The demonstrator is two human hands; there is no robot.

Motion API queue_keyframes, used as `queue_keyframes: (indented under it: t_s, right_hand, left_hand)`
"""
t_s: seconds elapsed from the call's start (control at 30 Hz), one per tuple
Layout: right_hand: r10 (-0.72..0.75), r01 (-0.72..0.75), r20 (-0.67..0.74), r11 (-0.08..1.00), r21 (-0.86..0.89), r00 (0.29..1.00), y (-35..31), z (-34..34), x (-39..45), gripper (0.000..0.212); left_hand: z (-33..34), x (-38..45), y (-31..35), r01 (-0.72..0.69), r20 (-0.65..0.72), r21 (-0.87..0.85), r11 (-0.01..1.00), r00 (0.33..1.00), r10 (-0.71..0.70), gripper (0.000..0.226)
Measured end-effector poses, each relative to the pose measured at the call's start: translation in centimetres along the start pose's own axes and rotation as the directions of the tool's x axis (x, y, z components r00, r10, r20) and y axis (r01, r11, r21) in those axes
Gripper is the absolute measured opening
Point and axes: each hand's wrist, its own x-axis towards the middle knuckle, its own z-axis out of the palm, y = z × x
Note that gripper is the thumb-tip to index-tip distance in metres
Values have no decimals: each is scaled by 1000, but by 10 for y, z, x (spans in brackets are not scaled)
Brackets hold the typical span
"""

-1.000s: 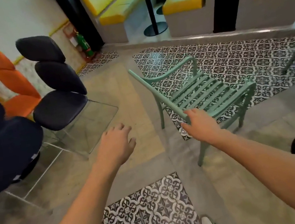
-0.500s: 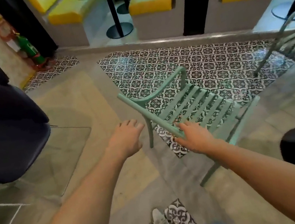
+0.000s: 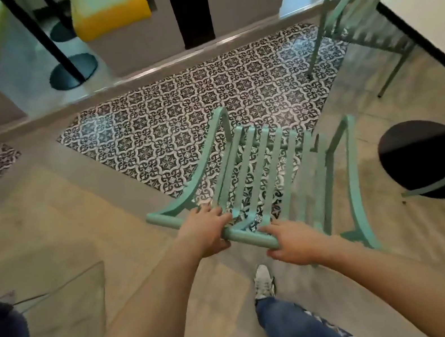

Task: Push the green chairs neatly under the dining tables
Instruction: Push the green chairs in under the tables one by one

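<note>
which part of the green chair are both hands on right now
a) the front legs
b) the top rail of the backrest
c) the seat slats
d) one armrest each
b: the left hand and the right hand each have a grip on the round top rail of the green chair, the backrest bar nearest the person, with the seat slats and armrests beyond them.
</note>
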Motion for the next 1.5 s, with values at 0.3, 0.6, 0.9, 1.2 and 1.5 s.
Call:
queue_keyframes:
  t_s: [0.3, 0.6, 0.9, 1.2, 1.5]
  right_hand:
    - [91, -114, 115, 970, 214, 989, -6, -4, 5, 65]
    - [214, -246, 137, 920, 304, 967, -28, -8, 7, 69]
    - [365, -361, 85, 809, 464, 927, -91, 15, 36, 69]
    - [496, -405, 14, 691, 599, 868, -136, 21, 65, 64]
    - [584, -400, -84, 646, 650, 807, -140, 12, 90, 55]
  left_hand:
    - [7, 32, -20, -247, 198, -139, 959, 942, 272, 48]
    - [11, 42, -41, -411, 186, -122, 903, 885, 428, 52]
    - [11, 51, -102, -583, 229, -1, 812, 790, 568, 60]
    - [-7, 84, -141, -716, 291, 128, 686, 688, 665, 62]
    - [-34, 131, -152, -769, 383, 211, 603, 633, 673, 63]
